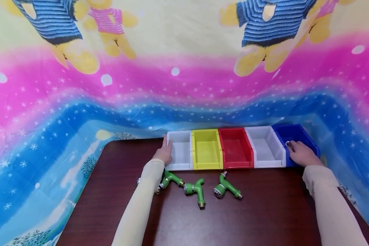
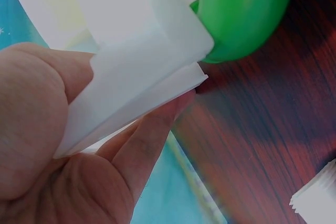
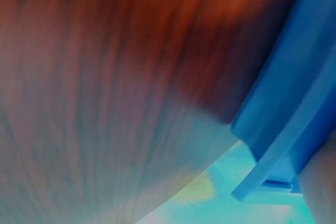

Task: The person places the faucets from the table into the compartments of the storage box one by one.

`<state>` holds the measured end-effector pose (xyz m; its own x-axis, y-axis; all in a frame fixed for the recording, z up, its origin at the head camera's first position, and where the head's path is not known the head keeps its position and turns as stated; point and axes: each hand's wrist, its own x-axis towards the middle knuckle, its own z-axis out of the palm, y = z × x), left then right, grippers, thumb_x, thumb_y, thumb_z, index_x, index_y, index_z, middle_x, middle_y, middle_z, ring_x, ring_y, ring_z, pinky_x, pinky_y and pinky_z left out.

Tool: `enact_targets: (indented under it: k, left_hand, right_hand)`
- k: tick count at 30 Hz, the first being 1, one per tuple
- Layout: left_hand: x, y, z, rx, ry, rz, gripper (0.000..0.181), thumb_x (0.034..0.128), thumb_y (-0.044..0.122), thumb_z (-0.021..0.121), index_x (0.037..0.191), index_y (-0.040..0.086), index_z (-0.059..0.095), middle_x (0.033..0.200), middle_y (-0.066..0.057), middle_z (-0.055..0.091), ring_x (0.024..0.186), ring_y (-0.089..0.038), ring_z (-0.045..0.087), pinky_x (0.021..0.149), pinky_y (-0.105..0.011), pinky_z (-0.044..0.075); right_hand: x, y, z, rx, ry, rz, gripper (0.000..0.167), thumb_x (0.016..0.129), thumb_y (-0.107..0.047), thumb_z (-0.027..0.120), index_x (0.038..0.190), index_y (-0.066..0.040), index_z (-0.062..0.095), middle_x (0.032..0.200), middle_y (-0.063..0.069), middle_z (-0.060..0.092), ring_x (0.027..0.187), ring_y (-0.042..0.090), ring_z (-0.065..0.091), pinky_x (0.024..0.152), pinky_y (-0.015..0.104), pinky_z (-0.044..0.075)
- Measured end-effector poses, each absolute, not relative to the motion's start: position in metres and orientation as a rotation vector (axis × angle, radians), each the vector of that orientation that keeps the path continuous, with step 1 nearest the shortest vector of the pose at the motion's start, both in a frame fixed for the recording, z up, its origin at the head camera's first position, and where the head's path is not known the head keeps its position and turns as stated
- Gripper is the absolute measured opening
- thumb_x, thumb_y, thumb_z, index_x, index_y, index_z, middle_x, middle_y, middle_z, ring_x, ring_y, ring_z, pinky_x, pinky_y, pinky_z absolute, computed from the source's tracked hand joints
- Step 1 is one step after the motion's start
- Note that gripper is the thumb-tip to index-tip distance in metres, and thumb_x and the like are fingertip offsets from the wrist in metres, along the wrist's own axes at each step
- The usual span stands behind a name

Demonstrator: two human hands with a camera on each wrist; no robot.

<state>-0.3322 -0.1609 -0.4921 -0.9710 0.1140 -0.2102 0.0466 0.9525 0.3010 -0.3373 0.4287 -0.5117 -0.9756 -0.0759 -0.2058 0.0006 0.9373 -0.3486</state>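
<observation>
A row of joined bins stands along the back of the table. My left hand [image 1: 164, 152] grips the side wall of the leftmost white bin [image 1: 179, 167]; in the left wrist view the thumb and fingers lie on either side of that white wall [image 2: 142, 61]. At the other end, my right hand [image 1: 304, 154] reaches into the blue bin [image 1: 299, 131]. Its fingertips pinch a small silvery and dark piece [image 1: 288, 144], mostly hidden. In the right wrist view only the hand's edge shows beside the blue bin wall [image 3: 294, 98].
Between the end bins sit a yellow bin [image 1: 207, 166], a red bin [image 1: 238, 164] and another white bin [image 1: 269, 164]. In front lie green taps, among them one near the middle [image 1: 198, 189] and one farther right [image 1: 226, 186]. Others lie partly behind the left forearm. Printed cloth [image 1: 184, 95] hangs behind.
</observation>
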Motion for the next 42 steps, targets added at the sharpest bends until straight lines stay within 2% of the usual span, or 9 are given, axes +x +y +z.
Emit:
enact_targets:
  k: [3,7,13,17,24,28,31,36,42]
  left_hand:
    - [-0.333,-0.16,-0.492,0.13,2.884,0.43,0.08,0.1001,0.0,0.056,0.168,0.011,0.014,0.174,-0.011,-0.018,0.056,-0.021,0.054,0.06,-0.031,0.047]
    - [-0.332,-0.16,-0.491,0.144,2.899,0.427,0.08,0.0996,-0.001,0.056,0.167,0.01,0.015,0.174,-0.013,-0.017,0.055,-0.02,0.053,0.058,-0.031,0.047]
    - [-0.328,-0.162,-0.491,0.149,2.89,0.426,0.08,0.0997,-0.001,0.055,0.168,0.01,0.014,0.174,-0.013,-0.017,0.054,-0.02,0.051,0.057,-0.031,0.045]
    - [-0.326,-0.163,-0.489,0.139,2.883,0.443,0.08,0.0999,-0.001,0.055,0.168,0.01,0.014,0.173,-0.012,-0.018,0.055,-0.02,0.052,0.057,-0.031,0.045]
    - [-0.328,-0.163,-0.488,0.132,2.88,0.459,0.08,0.1,-0.002,0.054,0.168,0.011,0.013,0.174,-0.011,-0.019,0.056,-0.021,0.052,0.057,-0.031,0.045]
    - [-0.329,-0.162,-0.491,0.136,2.878,0.455,0.08,0.0999,-0.001,0.054,0.168,0.011,0.014,0.174,-0.011,-0.018,0.056,-0.021,0.054,0.059,-0.032,0.046]
    - [-0.329,-0.161,-0.492,0.142,2.884,0.443,0.08,0.0996,-0.001,0.055,0.168,0.01,0.014,0.174,-0.012,-0.018,0.056,-0.021,0.054,0.06,-0.032,0.047]
    - [-0.33,-0.162,-0.492,0.139,2.889,0.433,0.081,0.0991,-0.001,0.056,0.168,0.01,0.014,0.174,-0.013,-0.018,0.058,-0.022,0.055,0.061,-0.033,0.048]
    - [-0.33,-0.162,-0.491,0.127,2.883,0.442,0.081,0.0995,-0.001,0.056,0.168,0.011,0.013,0.174,-0.011,-0.019,0.058,-0.021,0.055,0.063,-0.033,0.05]
  right_hand:
    - [-0.334,0.43,-0.507,-0.051,2.924,-0.537,0.089,0.109,-0.059,0.016,0.156,0.016,0.02,0.152,0.047,0.022,0.138,0.067,0.022,0.111,0.078,0.022]
    - [-0.33,0.424,-0.496,0.011,3.075,-0.653,0.081,0.11,-0.054,0.015,0.158,0.01,0.026,0.154,0.046,0.025,0.138,0.066,0.024,0.109,0.079,0.022]
    - [-0.316,0.39,-0.47,-0.034,3.37,-0.773,0.061,0.112,-0.043,0.033,0.16,-0.004,0.037,0.147,0.039,0.04,0.131,0.061,0.037,0.103,0.079,0.029]
    - [-0.303,0.351,-0.455,-0.261,3.497,-0.785,0.049,0.109,-0.032,0.05,0.152,-0.008,0.052,0.134,0.03,0.052,0.125,0.052,0.045,0.098,0.075,0.037]
    - [-0.282,0.284,-0.453,-0.909,3.493,-0.692,0.031,0.094,-0.014,0.074,0.124,-0.005,0.073,0.109,0.014,0.065,0.096,0.032,0.062,0.078,0.054,0.055]
    - [-0.265,0.25,-0.461,-1.046,3.305,-0.61,0.031,0.089,-0.019,0.08,0.12,-0.013,0.077,0.105,0.003,0.067,0.089,0.018,0.064,0.075,0.042,0.059]
    - [-0.254,0.228,-0.465,-1.037,3.133,-0.552,0.034,0.089,-0.026,0.081,0.122,-0.019,0.077,0.105,-0.002,0.068,0.089,0.01,0.063,0.078,0.035,0.059]
    - [-0.244,0.202,-0.472,-1.021,2.89,-0.482,0.041,0.089,-0.032,0.082,0.128,-0.023,0.074,0.111,-0.003,0.068,0.096,0.01,0.064,0.083,0.033,0.059]
    - [-0.237,0.189,-0.484,-0.983,2.72,-0.426,0.054,0.088,-0.035,0.082,0.139,-0.023,0.068,0.108,-0.005,0.061,0.091,0.009,0.057,0.077,0.027,0.055]
